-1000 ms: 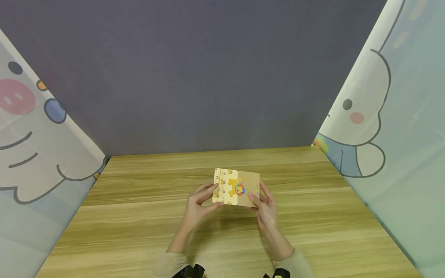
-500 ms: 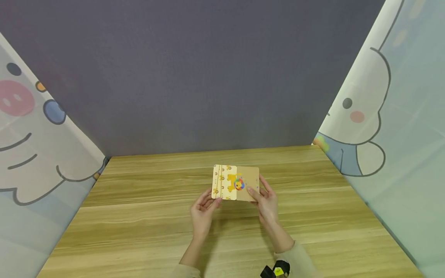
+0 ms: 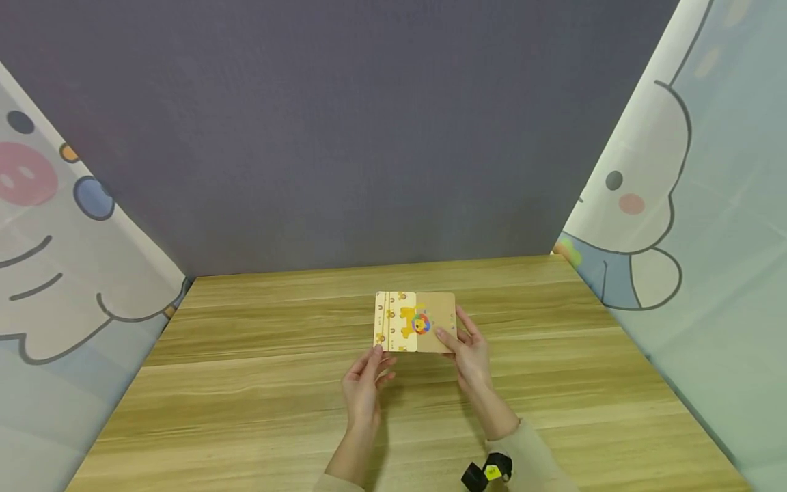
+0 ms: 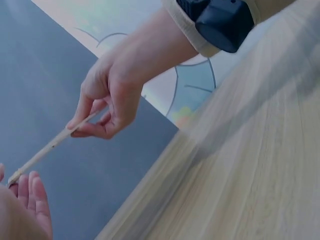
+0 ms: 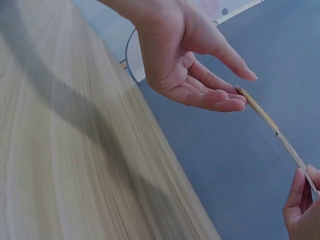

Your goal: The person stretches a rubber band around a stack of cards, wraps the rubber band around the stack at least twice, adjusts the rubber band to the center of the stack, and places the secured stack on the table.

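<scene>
A small thin booklet (image 3: 404, 322) is held up above the table, with a cream animal-patterned left part, a plain tan right part and a yellow lion with a rainbow mane across the join. My right hand (image 3: 472, 359) pinches its right side, thumb on the front and fingers behind. At the lower left corner is my left hand (image 3: 364, 389). In the right wrist view, the left hand (image 5: 185, 65) has its fingertips at the booklet's end and its thumb spread away. The left wrist view shows the booklet (image 4: 42, 152) edge-on, pinched by the right hand (image 4: 112, 95).
A wood-grain table (image 3: 246, 383) lies below the hands. Behind it rises a dark grey panel (image 3: 369, 137). Cartoon-printed cloths stand on both sides, the left cloth (image 3: 55, 273) and the right cloth (image 3: 707, 239). A black wrist camera (image 3: 488, 471) sits on the right sleeve.
My left hand has slid down from the booklet's left edge to its lower left corner, its fingers off the front. The booklet has risen slightly and levelled. The right hand keeps its grip.
</scene>
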`<state>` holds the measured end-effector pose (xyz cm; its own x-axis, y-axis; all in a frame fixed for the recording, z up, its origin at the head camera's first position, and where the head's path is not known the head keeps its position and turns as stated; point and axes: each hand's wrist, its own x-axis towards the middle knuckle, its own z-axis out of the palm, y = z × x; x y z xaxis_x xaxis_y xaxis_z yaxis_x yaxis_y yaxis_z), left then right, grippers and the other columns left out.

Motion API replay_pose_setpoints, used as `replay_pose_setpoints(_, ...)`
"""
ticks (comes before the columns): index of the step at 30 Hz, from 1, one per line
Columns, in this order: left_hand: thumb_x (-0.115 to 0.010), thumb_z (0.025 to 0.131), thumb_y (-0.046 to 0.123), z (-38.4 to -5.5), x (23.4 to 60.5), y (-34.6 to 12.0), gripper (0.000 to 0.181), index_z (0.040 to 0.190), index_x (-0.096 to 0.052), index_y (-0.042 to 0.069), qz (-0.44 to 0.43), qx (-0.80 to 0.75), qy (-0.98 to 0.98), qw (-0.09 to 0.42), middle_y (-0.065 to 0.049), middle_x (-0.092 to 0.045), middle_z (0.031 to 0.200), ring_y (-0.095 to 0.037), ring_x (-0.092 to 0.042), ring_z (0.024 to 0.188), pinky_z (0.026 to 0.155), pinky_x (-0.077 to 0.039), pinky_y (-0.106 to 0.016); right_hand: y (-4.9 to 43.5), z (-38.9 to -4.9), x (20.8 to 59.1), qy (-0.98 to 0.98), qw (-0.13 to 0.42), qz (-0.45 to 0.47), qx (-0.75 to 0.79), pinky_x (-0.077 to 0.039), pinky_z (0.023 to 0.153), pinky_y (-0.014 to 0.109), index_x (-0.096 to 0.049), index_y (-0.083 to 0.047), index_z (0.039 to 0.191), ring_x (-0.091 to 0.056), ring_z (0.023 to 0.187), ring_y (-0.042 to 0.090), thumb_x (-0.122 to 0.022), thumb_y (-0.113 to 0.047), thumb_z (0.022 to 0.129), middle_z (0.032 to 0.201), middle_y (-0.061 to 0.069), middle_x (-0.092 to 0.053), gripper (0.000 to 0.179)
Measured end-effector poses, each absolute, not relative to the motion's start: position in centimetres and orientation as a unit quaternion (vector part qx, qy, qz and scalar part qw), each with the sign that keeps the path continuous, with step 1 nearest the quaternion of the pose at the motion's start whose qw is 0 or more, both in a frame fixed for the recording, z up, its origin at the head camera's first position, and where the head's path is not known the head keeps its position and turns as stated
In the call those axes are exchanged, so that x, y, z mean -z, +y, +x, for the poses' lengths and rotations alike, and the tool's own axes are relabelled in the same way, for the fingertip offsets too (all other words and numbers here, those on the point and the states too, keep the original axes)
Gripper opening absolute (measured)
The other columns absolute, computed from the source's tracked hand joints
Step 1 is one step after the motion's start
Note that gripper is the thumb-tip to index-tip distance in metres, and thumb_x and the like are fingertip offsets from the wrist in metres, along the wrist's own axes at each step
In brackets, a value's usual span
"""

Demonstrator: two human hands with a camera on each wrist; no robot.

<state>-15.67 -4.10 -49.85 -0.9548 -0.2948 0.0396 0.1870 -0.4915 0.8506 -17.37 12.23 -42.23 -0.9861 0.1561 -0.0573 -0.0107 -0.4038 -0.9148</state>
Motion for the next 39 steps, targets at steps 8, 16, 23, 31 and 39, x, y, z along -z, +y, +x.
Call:
replay_pose_setpoints(8,-0.061,0.085,0.021,-15.6,49.5,-3.5,0.027,0.097,-0.064,-0.003,0.088,0.872,-0.460,0.142,-0.010,-0.067,0.082,-0.019,-0.065,0.071,0.051,-0.051,-0.023,12.5,-17.6,42.2,-0.549,0.042,-0.059,-0.833,-0.051,0.052,0.021,-0.036,-0.009,0.135,-0.064,0.071,0.017,-0.060,0.010,0.078,0.093,0.011,-0.062,0.064)
replay_pose_setpoints(16,-0.065,0.082,0.017,-13.4,44.1,-2.9,0.023,0.093,-0.065,-0.003,0.183,0.873,-0.443,0.092,-0.006,-0.066,0.077,-0.014,-0.063,0.068,0.051,-0.049,-0.019,12.3,-17.7,42.2,-0.555,0.034,-0.056,-0.829,-0.051,0.053,0.022,-0.036,-0.010,0.135,-0.064,0.070,0.016,-0.060,0.009,0.078,0.091,0.009,-0.062,0.064)
replay_pose_setpoints(23,-0.063,0.083,0.014,-13.0,44.2,-2.3,0.013,0.089,-0.066,0.002,0.158,0.886,-0.435,0.026,-0.005,-0.066,0.082,-0.014,-0.064,0.074,0.060,-0.052,-0.021,12.2,-17.6,42.5,-0.558,0.019,-0.043,-0.829,-0.051,0.054,0.021,-0.036,-0.011,0.135,-0.063,0.072,0.016,-0.059,0.010,0.079,0.092,0.011,-0.062,0.064)
replay_pose_setpoints(31,-0.065,0.082,0.022,-13.0,44.7,-1.9,0.017,0.088,-0.067,0.006,0.143,0.879,-0.454,0.040,-0.005,-0.066,0.083,-0.014,-0.064,0.075,0.061,-0.052,-0.022,12.0,-17.7,42.6,-0.554,0.016,-0.051,-0.831,-0.050,0.052,0.020,-0.037,-0.012,0.135,-0.064,0.071,0.017,-0.060,0.009,0.078,0.089,0.009,-0.063,0.064)
replay_pose_setpoints(39,-0.066,0.081,0.024,-13.2,44.2,-2.3,0.020,0.085,-0.067,0.004,0.191,0.879,-0.430,0.079,-0.003,-0.066,0.076,-0.013,-0.063,0.071,0.054,-0.050,-0.020,12.4,-17.9,42.5,-0.540,0.009,-0.052,-0.840,-0.050,0.052,0.020,-0.036,-0.011,0.135,-0.064,0.069,0.017,-0.059,0.010,0.079,0.086,0.007,-0.063,0.064)
